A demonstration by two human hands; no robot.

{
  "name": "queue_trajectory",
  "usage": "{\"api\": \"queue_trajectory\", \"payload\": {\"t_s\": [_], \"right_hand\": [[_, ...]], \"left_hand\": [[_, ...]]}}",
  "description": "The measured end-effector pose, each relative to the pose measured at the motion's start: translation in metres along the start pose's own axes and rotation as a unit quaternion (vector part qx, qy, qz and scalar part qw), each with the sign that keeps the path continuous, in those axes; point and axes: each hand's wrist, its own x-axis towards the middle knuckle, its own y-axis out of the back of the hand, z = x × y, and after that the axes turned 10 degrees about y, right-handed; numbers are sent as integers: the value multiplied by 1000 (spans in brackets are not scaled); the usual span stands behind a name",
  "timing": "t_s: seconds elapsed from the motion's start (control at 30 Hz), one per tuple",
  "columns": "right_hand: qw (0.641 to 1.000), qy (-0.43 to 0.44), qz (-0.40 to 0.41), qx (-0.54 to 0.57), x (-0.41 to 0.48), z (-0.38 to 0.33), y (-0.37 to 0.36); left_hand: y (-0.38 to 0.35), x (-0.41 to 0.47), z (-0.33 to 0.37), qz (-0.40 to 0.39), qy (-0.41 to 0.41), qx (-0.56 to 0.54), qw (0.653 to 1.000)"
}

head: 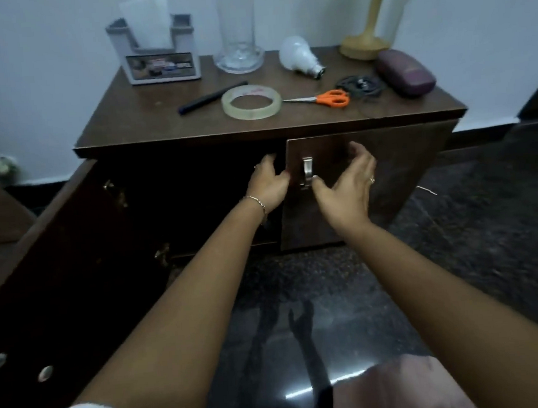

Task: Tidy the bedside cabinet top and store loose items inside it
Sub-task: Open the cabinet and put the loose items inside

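Observation:
The brown bedside cabinet (167, 128) has its left door (60, 282) swung wide open, and the inside is dark. My left hand (268, 183) grips the inner edge of the right door (396, 175), fingers curled round it. My right hand (347, 182) hovers open in front of that door, thumb close to the metal handle (305, 172). On the top lie a black pen (212, 98), a clear tape roll (251, 102), orange scissors (330, 98), a white bulb (298, 55), a tangled black cable (361, 86) and a purple glasses case (405, 72).
At the back of the top stand a tissue holder (155, 55), a tall clear glass (238, 34) and a lamp (366, 37). The wall is right behind. The floor (485, 220) is dark and glossy. Dark furniture edges show at far left and far right.

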Motion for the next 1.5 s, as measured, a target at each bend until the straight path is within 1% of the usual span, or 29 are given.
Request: {"api": "queue_trajectory", "payload": {"t_s": [0.07,0.13,0.23,0.3,0.37,0.43,0.5,0.57,0.67,0.73,0.83,0.93,1.0,1.1,1.17,1.27,1.43,1.5], "right_hand": [[999,-27,-13,37,6,3,-1],[994,-70,-35,72,8,6,-6],[986,-90,-70,123,0,16,-14],[978,-99,-105,149,-13,19,-13],[978,-84,-120,148,-25,20,-8],[980,-78,-118,138,-33,20,2],[981,-79,-117,133,-37,23,14],[981,-84,-115,131,-41,27,28],[978,-100,-107,146,-47,32,49],[978,-102,-113,144,-51,37,61],[975,-105,-109,163,-57,46,77],[970,-114,-137,164,-58,57,90],[964,-128,-153,176,-60,61,101],[954,-155,-145,210,-62,69,119],[955,-172,-131,204,-63,72,135],[956,-188,-119,189,-64,80,160],[949,-197,-91,228,-59,93,206],[952,-195,-96,216,-55,100,224]], "left_hand": [[-8,10,-1,-11,4,-22,1000],[-15,17,-5,-15,-16,-51,998],[-23,9,-8,7,-57,-100,993],[-26,1,-11,16,-70,-138,988],[-27,-8,-11,12,-62,-169,984],[-28,-19,-11,14,-32,-189,981],[-30,-25,-12,-2,-7,-201,980],[-30,-31,-10,-25,11,-198,980],[-33,-39,-7,-44,13,-172,984],[-37,-36,-13,-85,-2,-131,988],[-48,-37,-18,-174,-12,-111,978],[-66,-40,-21,-279,17,-129,951],[-79,-42,-24,-334,27,-132,933],[-95,-44,-21,-407,23,-111,906],[-109,-49,-13,-448,21,-88,889],[-135,-61,3,-481,21,-62,874],[-184,-75,20,-495,39,-15,868],[-201,-81,28,-499,47,-1,865]]}}
